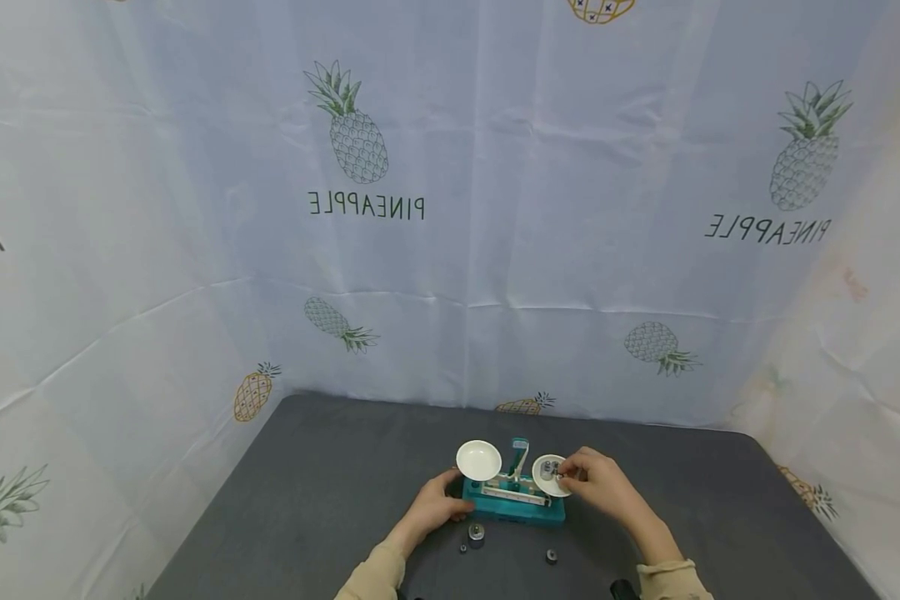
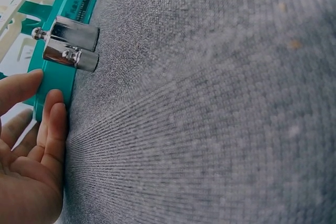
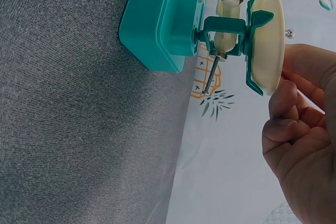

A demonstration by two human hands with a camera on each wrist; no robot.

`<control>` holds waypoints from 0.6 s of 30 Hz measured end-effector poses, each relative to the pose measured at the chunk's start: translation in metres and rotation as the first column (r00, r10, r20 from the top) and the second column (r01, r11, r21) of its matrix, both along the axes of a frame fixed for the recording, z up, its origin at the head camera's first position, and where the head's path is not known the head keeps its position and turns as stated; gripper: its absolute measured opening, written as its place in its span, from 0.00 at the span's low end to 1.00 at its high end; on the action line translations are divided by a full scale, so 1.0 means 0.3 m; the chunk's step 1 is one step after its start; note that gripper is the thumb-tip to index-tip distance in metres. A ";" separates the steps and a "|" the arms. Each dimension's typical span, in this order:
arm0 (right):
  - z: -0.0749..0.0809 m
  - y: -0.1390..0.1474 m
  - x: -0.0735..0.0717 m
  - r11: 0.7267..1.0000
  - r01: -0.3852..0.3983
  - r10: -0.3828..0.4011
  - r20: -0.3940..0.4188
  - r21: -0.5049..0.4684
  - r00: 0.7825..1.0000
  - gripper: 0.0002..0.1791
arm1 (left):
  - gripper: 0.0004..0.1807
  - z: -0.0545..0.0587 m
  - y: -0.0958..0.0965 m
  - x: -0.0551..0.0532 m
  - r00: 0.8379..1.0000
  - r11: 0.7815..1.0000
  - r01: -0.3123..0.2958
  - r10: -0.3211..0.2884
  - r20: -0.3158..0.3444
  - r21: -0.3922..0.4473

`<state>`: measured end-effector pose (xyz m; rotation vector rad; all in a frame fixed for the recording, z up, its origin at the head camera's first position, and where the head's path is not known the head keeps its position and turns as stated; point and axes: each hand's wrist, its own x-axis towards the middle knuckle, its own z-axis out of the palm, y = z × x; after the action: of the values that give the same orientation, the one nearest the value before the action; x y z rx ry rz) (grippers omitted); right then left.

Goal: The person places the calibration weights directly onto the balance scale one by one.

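A teal balance scale (image 1: 513, 510) with two white pans stands on the dark table. My left hand (image 1: 433, 504) holds the left end of its base, thumb in front and fingers around the end. The left pan (image 1: 479, 460) has nothing on it. In the right pan (image 1: 542, 486) stand small metal weights (image 1: 547, 469). My right hand (image 1: 598, 481) reaches over that pan's right rim, its fingers curled, pinching a small weight among the others. In the right wrist view the pan (image 3: 266, 45) hides its fingertips, and a weight's knob (image 3: 290, 33) shows above the rim.
In front of the scale stand a larger metal weight (image 1: 476, 535), a tiny one (image 1: 462, 548) beside it and another weight (image 1: 551, 557) further right. A pineapple-print curtain (image 1: 495, 250) hangs behind and beside the table (image 1: 330, 483).
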<state>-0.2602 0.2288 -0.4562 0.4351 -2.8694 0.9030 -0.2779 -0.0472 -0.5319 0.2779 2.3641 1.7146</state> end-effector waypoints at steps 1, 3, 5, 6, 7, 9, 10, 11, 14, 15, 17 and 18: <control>0.000 0.000 0.001 1.000 0.000 0.000 -0.002 0.001 1.000 0.05 | 0.33 -0.001 0.000 -0.001 1.000 1.000 0.001 -0.001 0.001 0.001; 0.000 0.000 0.001 1.000 0.000 0.000 -0.002 0.001 1.000 0.05 | 0.33 -0.003 0.001 -0.001 1.000 1.000 0.003 -0.003 0.003 0.001; 0.001 0.000 0.002 1.000 0.002 -0.002 0.001 -0.001 1.000 0.05 | 0.33 -0.004 0.001 -0.001 1.000 1.000 0.003 -0.003 0.009 -0.002; 0.001 -0.001 0.003 1.000 0.005 -0.005 0.002 0.000 1.000 0.05 | 0.33 -0.004 0.001 0.000 1.000 1.000 0.004 -0.004 0.009 -0.003; 0.001 -0.001 0.003 1.000 0.005 -0.005 0.005 -0.002 1.000 0.05 | 0.33 -0.005 0.001 -0.001 1.000 1.000 0.005 -0.005 0.007 -0.005; 0.001 -0.002 0.004 1.000 0.008 -0.008 0.006 -0.004 1.000 0.05 | 0.34 -0.006 0.001 0.000 1.000 1.000 0.006 -0.006 0.008 -0.008; 0.001 -0.003 0.005 1.000 0.009 -0.009 0.005 -0.005 1.000 0.05 | 0.34 -0.007 0.000 -0.001 1.000 1.000 0.006 -0.006 0.008 -0.009; 0.000 -0.004 0.005 1.000 0.010 -0.010 0.003 -0.005 1.000 0.05 | 0.34 -0.008 0.000 -0.001 1.000 1.000 0.006 -0.006 0.008 -0.009; 0.000 -0.006 0.005 1.000 0.010 -0.010 -0.009 -0.004 1.000 0.05 | 0.34 -0.009 0.000 -0.002 1.000 1.000 0.003 -0.003 0.009 -0.006; 0.000 -0.006 0.005 1.000 0.011 -0.010 -0.013 0.001 1.000 0.05 | 0.34 -0.008 0.000 -0.002 1.000 1.000 0.002 -0.002 0.008 -0.004; 0.000 -0.006 0.003 1.000 0.015 -0.015 -0.018 0.009 1.000 0.05 | 0.34 -0.007 0.000 -0.003 1.000 1.000 0.001 -0.001 0.005 0.000; 0.001 -0.006 0.003 1.000 0.019 -0.018 -0.023 0.011 1.000 0.05 | 0.34 -0.007 0.000 -0.004 1.000 1.000 0.002 -0.002 0.005 0.001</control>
<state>-0.2593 0.2269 -0.4561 0.4165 -2.8548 0.8734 -0.2791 -0.0470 -0.5339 0.2756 2.3588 1.7145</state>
